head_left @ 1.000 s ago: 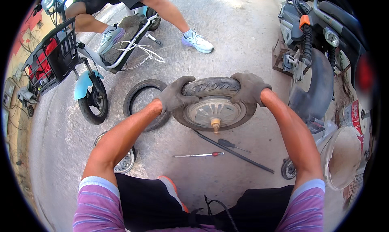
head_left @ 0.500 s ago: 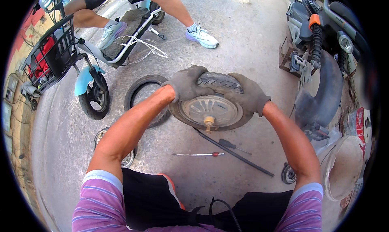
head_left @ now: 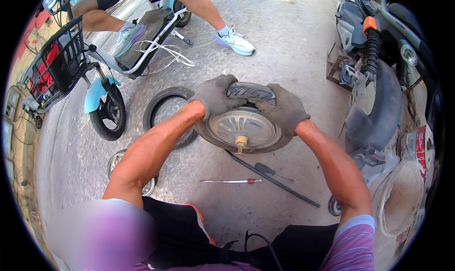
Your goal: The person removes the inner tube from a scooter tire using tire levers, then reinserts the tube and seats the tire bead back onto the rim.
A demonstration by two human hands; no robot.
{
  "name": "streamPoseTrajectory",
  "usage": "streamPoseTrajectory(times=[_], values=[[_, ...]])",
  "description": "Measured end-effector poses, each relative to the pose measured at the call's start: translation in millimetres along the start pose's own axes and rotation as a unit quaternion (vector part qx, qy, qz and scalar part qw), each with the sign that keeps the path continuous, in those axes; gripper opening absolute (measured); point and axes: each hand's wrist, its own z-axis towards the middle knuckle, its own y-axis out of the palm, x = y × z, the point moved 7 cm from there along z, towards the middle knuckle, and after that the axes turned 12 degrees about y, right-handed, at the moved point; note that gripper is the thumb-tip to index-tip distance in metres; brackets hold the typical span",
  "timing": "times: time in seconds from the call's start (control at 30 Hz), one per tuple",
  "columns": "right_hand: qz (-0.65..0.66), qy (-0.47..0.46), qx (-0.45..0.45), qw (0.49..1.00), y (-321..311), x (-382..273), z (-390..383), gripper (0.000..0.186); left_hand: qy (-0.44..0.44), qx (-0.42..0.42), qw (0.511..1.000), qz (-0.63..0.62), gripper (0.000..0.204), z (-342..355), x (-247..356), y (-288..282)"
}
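My left hand, in a grey glove, is closed on the upper left of a black tyre around a hub-motor wheel with a tan axle fitting. My right hand, also gloved, grips that tyre's upper right. A dark gap shows between tread and hub at the top. Behind my left arm lies a loose tyre. Below the wheel lie a long black bar, a black-handled screwdriver and a steel lever with a red end. A silver rim is partly hidden by my left forearm.
A person's leg and shoes are at a white-and-blue scooter with a basket and white cable. On the right stand a dark scooter, a black mudguard and a pale bucket, beside a small disc part.
Both hands have moved up and inward along the tyre, closer together. The tyre's top is pressed differently, with a dark gap now showing above the hub.
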Motion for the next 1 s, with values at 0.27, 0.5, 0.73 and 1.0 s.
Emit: streamPoseTrajectory(times=[0.27, 0.5, 0.73, 1.0], values=[[0.05, -0.144, -0.049, 0.987, 18, 36, 5, 0.097, 0.045, -0.01, 0.999, -0.028, 0.085, -22, -30, -5], [0.107, -0.017, -0.088, 0.99, 50, 99, -7, 0.102, 0.017, -0.031, 0.995, -0.095, 0.088, -43, -48, -16], [0.059, 0.025, -0.069, 0.996, 39, 87, -19, 0.088, 0.005, -0.01, 0.999, -0.047, 0.085, -40, -35, -15], [-0.175, -0.003, -0.04, 0.984, -11, -6, -49, 0.069, 0.03, 0.013, 0.998, -0.047, 0.093, -75, -81, 12]])
